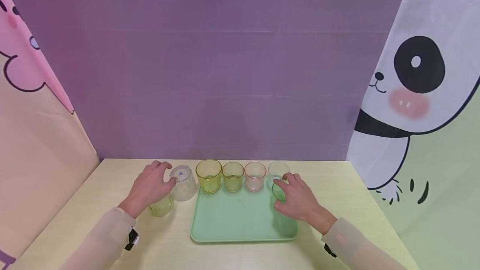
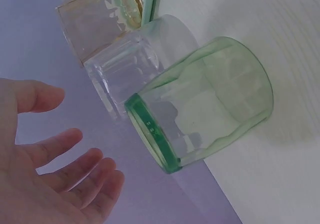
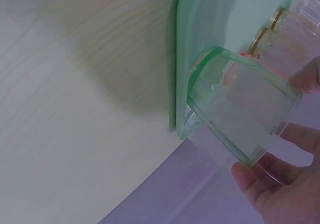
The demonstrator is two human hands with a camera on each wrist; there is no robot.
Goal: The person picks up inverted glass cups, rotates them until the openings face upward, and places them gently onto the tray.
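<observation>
My right hand (image 1: 301, 203) grips a green-tinted cup (image 3: 245, 103) near its rim, thumb on one side and fingers on the other. The cup is upright, its thick green base close over the right part of the light green tray (image 1: 240, 229). My left hand (image 1: 151, 184) is at the left with fingers spread and holds nothing. Below it, a pale green cup (image 2: 205, 103) stands upside down on the table. Beside that is an upside-down clear cup (image 1: 183, 188), just right of my left fingertips.
Along the tray's back edge stand a large yellow cup (image 1: 209, 180), a smaller olive-yellow cup (image 1: 233, 180), a pink-rimmed cup (image 1: 255, 180) and a clear cup (image 1: 278, 167), all upright. A purple panel (image 1: 225, 74) rises behind the pale wooden table (image 1: 157, 249).
</observation>
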